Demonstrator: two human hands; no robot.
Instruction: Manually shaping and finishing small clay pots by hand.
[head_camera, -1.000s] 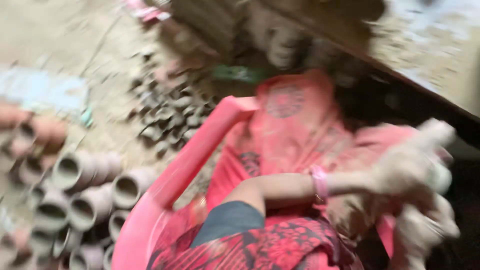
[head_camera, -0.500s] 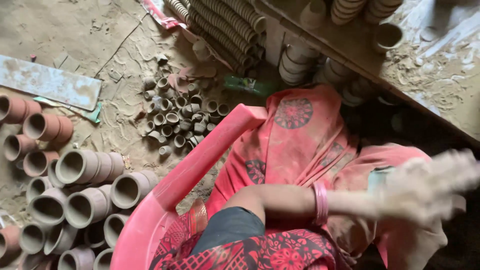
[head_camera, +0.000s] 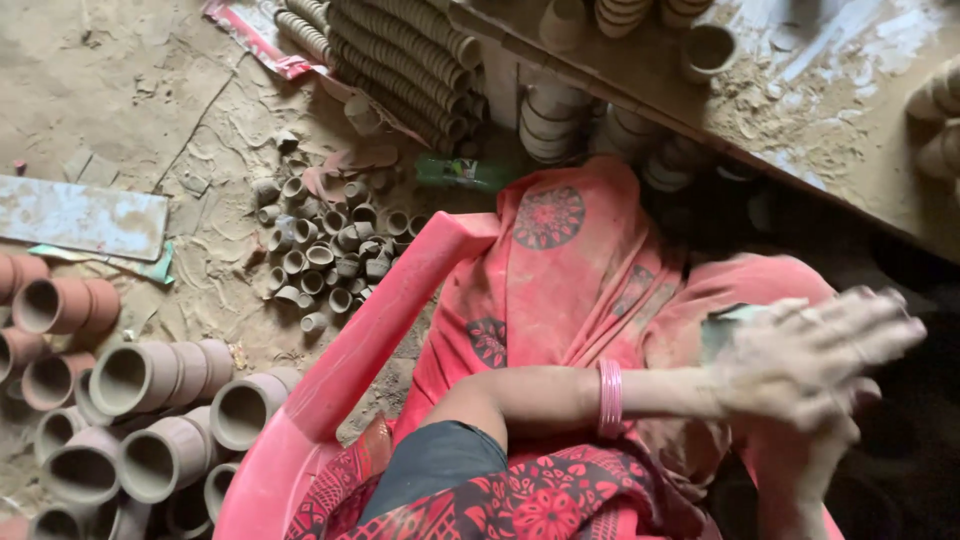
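Together, two clay-coated hands (head_camera: 810, 365).

You wear a pink-red draped cloth (head_camera: 590, 260) printed with dark round floral medallions, a dark short sleeve (head_camera: 430, 465), pink bangles (head_camera: 608, 397) at one wrist, and pale clay dust coats both hands (head_camera: 810, 350).

Pink plastic chair (head_camera: 370, 330). Coral-pink cloth (head_camera: 580, 280), dark red floral medallions. Pink bangles (head_camera: 609, 398). Grey clay cups (head_camera: 150, 375); terracotta-red cups (head_camera: 55, 305). Hands (head_camera: 815, 350) coated pale grey clay.
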